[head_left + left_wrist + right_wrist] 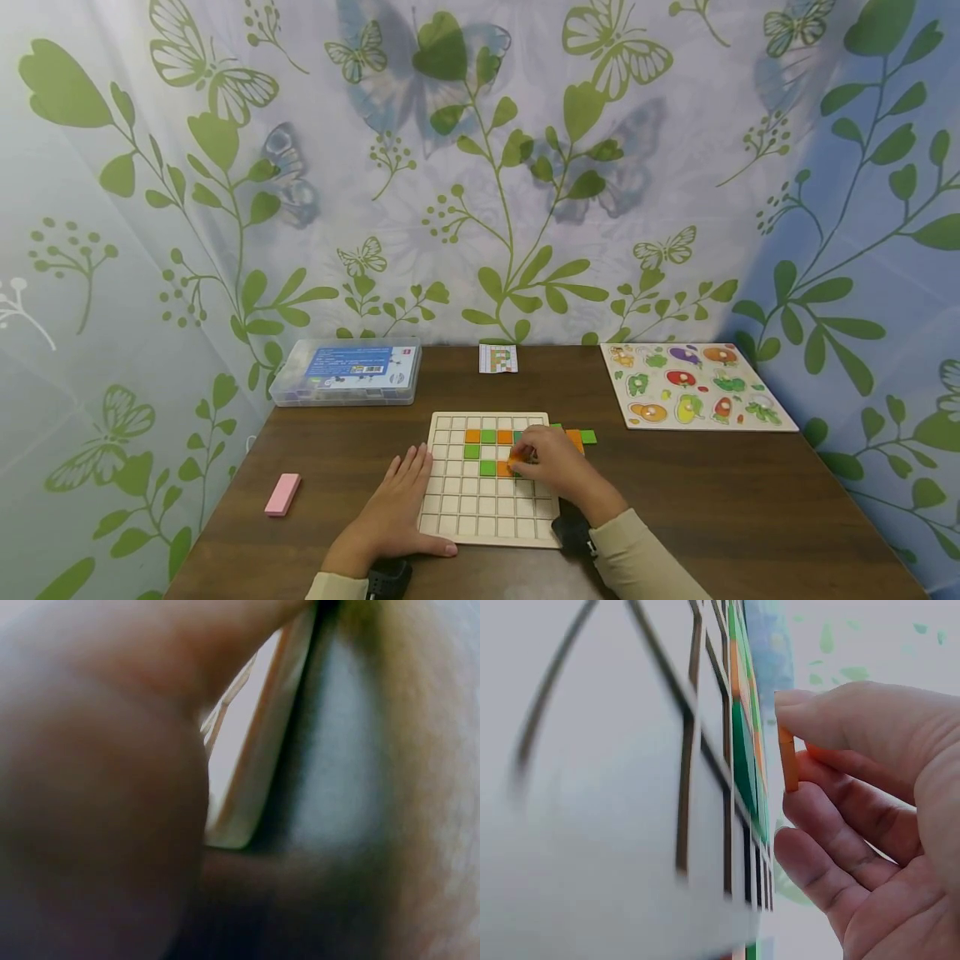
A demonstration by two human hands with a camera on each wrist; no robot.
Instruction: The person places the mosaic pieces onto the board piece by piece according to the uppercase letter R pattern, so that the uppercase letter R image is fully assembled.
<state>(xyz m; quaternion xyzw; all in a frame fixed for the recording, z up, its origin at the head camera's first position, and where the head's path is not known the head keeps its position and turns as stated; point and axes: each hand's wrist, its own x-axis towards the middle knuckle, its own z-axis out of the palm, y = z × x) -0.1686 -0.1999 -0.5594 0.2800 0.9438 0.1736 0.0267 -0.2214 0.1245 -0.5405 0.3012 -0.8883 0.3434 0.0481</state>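
A wooden grid board (465,506) lies flat on the table, with orange and green square tiles (488,437) set in several of its upper cells. My left hand (392,512) rests along the board's left edge, fingers straight and thumb by the near edge; the left wrist view shows mostly blurred skin and a strip of the board's corner (251,772). Over the right part of the board, my right hand (558,462) pinches an orange tile (788,761) between thumb and fingertips, close over the grid. That hand hides some cells underneath.
Loose orange and green tiles (588,437) lie beyond the board's upper right corner. A pink block (282,495) is at the left. Along the back are a clear plastic case (345,372), a small pattern card (498,358) and a vegetable puzzle board (697,387), before a leaf-patterned curtain (465,208).
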